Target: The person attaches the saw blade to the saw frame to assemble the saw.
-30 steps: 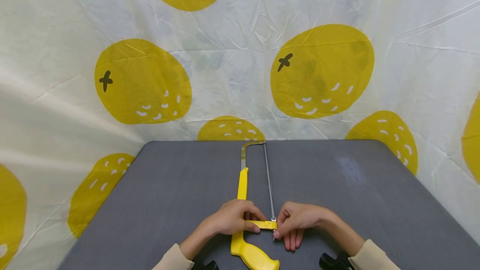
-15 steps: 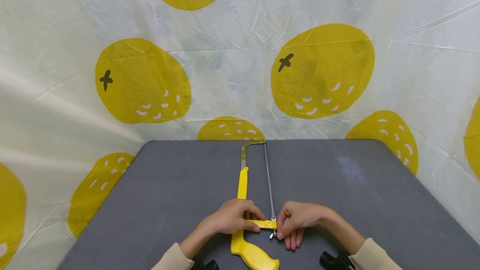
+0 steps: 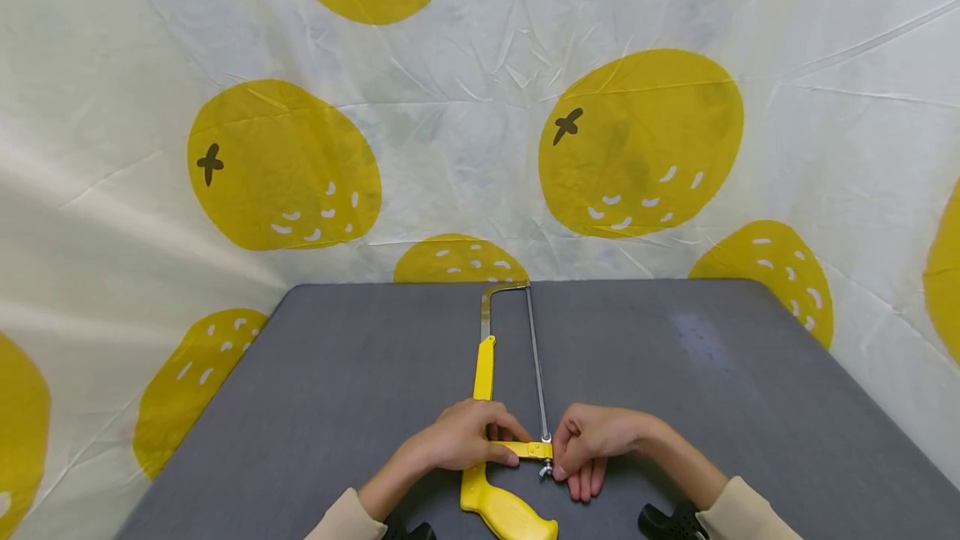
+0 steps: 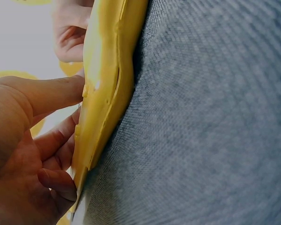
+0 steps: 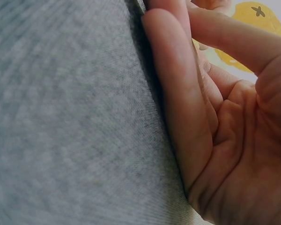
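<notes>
A yellow hacksaw (image 3: 486, 369) lies on the grey table, its blade (image 3: 536, 357) to the right and its handle (image 3: 510, 511) toward me. My left hand (image 3: 472, 436) grips the frame where the yellow crosspiece branches off, thumb on the near side and fingers beyond. At the crosspiece's right end sits a small metal wing nut (image 3: 546, 469). My right hand (image 3: 592, 440) pinches at it with thumb and forefinger, while the other fingers rest low against the table. In the left wrist view the yellow handle (image 4: 105, 79) hides part of the hands.
The grey cloth-covered table (image 3: 360, 373) runs back to a white curtain (image 3: 465, 165) printed with yellow fruit. The hacksaw's far end reaches the table's back edge. Black wrist gear (image 3: 671, 522) shows by the right sleeve.
The wing nut has turned, one wing now showing on its left side. My right thumb has shifted slightly to the right. The left hand and the hacksaw have stayed put.
</notes>
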Tool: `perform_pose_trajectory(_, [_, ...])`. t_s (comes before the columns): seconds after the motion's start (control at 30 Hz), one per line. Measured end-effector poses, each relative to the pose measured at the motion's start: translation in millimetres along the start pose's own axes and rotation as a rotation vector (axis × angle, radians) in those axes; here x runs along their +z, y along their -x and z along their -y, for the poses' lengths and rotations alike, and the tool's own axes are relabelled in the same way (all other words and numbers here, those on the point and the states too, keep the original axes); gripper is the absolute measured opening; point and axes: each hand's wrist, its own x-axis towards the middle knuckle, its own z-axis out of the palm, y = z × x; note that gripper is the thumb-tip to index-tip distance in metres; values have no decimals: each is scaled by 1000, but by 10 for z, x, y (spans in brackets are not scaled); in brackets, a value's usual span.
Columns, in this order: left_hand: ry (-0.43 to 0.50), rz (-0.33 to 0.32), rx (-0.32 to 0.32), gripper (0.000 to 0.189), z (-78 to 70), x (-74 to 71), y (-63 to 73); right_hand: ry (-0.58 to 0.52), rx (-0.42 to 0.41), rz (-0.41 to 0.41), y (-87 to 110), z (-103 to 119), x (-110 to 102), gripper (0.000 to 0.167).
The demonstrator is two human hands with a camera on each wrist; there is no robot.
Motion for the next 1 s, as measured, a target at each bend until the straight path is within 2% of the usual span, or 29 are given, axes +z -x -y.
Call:
perform_pose_trajectory(0.83, [-38, -12, 12, 24, 34, 45, 27, 25, -23, -4, -11, -30, 41, 24])
perform_pose_trajectory(1.0, [-31, -8, 12, 25, 22, 40, 30, 44, -14, -20, -10, -14, 47, 30])
